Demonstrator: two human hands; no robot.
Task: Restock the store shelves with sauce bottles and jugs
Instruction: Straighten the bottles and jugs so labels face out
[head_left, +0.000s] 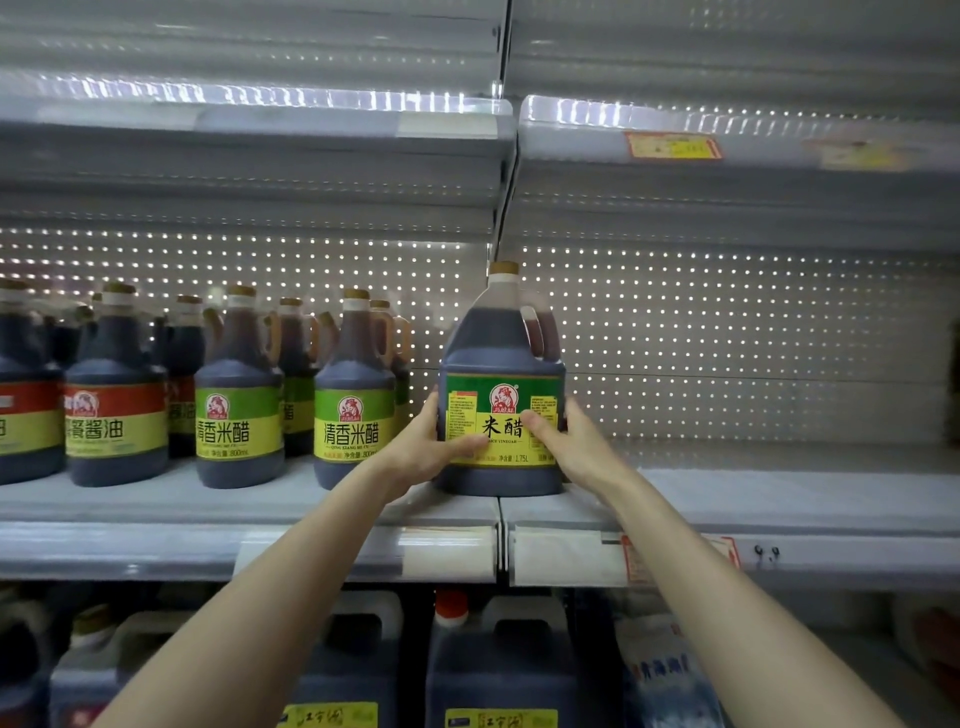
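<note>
I clasp the vinegar jug (501, 364), frame centre, between left hand (415, 447) and right hand (569, 441); its base appears seated on the middle shelf (779, 499). Recommended: push back squarely, label forward, then release.

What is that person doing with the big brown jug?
A person is stocking a store shelf. Their left grip and right grip hold a big rice vinegar jug by its sides, thumbs on the label. Its bottom looks set down on the middle shelf. To its left stand smaller rice vinegar bottles and soy sauce bottles. Bigger dark jugs sit on the shelf below.
</note>
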